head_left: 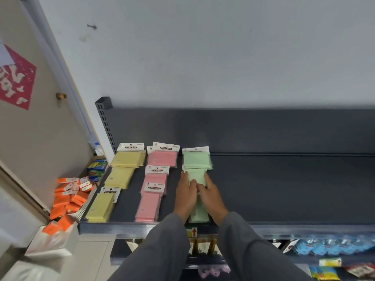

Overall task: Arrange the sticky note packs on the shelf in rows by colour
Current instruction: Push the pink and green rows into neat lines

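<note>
Three rows of sticky note packs run front to back on the dark shelf [284, 189]: yellow packs [119, 177] at the left, pink packs [154, 189] in the middle, green packs [196, 161] to their right. My left hand [185, 194] and my right hand [212, 196] lie side by side on the green row, fingers pressed flat on a green pack [196, 175] in its middle. Another green pack [199, 217] shows between my wrists near the shelf's front edge. Neither hand lifts anything.
A heap of orange packs [69, 197] fills a white basket [85, 207] left of the shelf, with blue boxes [97, 168] behind it. Lower shelves hold blue and mixed goods [328, 247]. A door [36, 128] stands at the left.
</note>
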A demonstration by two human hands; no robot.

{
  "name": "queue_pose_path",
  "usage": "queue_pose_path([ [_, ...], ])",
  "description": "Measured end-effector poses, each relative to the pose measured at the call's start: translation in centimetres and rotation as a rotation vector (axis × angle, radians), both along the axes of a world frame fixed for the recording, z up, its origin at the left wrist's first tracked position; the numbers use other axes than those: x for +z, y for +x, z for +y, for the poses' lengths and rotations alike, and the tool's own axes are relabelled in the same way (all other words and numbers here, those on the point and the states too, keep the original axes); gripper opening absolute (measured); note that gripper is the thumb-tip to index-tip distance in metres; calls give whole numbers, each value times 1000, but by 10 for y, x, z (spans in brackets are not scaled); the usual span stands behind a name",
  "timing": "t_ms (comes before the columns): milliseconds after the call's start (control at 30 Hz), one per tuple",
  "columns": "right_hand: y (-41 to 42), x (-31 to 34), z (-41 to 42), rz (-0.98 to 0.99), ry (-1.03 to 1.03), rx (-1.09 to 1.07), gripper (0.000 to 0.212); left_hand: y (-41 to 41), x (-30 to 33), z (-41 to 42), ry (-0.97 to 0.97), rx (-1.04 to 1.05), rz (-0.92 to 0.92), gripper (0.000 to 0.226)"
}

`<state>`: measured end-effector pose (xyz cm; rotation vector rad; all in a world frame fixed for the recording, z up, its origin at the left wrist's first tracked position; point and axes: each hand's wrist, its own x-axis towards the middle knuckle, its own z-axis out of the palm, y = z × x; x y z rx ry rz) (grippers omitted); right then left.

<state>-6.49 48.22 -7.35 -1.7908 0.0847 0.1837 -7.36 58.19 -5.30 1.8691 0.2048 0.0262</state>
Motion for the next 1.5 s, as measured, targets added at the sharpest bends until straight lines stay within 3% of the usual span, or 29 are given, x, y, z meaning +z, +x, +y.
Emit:
queue_pose_path([
  [100, -3, 4, 0, -13, 28, 5, 52, 2, -3, -4, 58, 10, 32, 53],
  [167, -1, 9, -4, 0, 33, 10, 53, 10, -6, -4, 38, 27, 15, 47],
  [267, 10, 17, -12, -54, 18, -88, 37, 32, -16, -1, -32, 117, -3, 42],
  [367, 29, 26, -22, 26, 26, -238, 60, 55, -19, 5, -93, 117, 28, 53],
  [433, 48, 28, -24, 45, 24, -207, 67, 59, 1, 6, -117, 110, 91, 61],
  [533, 65, 32, -21, 76, 54, -148, 49, 64, 10, 3, -110, 56, 106, 33],
  [600, 70, 30, -17, 51, 66, -106, 35, 65, 10, 1, -129, 55, 98, 29],
  [767, 66, 40, -10, 68, 68, -98, 39, 67, 9, 5, -143, 51, 98, 30],
  [900, 52, 47, 8, -76, 10, -392, 56, 39, 23, 23, -125, 47, 17, 16],
  [967, 41, 48, 27, -146, 23, -351, 46, 21, 20, 37, -109, 56, -30, 32],
  [1033, 28, 50, 50, -134, 37, -277, 49, 8, 17, 53, -69, 82, -95, 42],
  [1233, -10, 46, 101, -141, -19, -165, 52, -17, 14, 103, -75, 238, -214, 41],
  [1367, -51, 44, 123, -75, 2, -215, 54, -36, 8, 117, -238, 409, -20, 49],
  [1433, -72, 43, 139, -18, 49, -259, 53, -46, 0, 122, -260, 379, 73, 58],
  [1500, -90, 42, 153, 32, 102, -262, 35, -53, -9, 129, -291, 314, 102, 49],
])
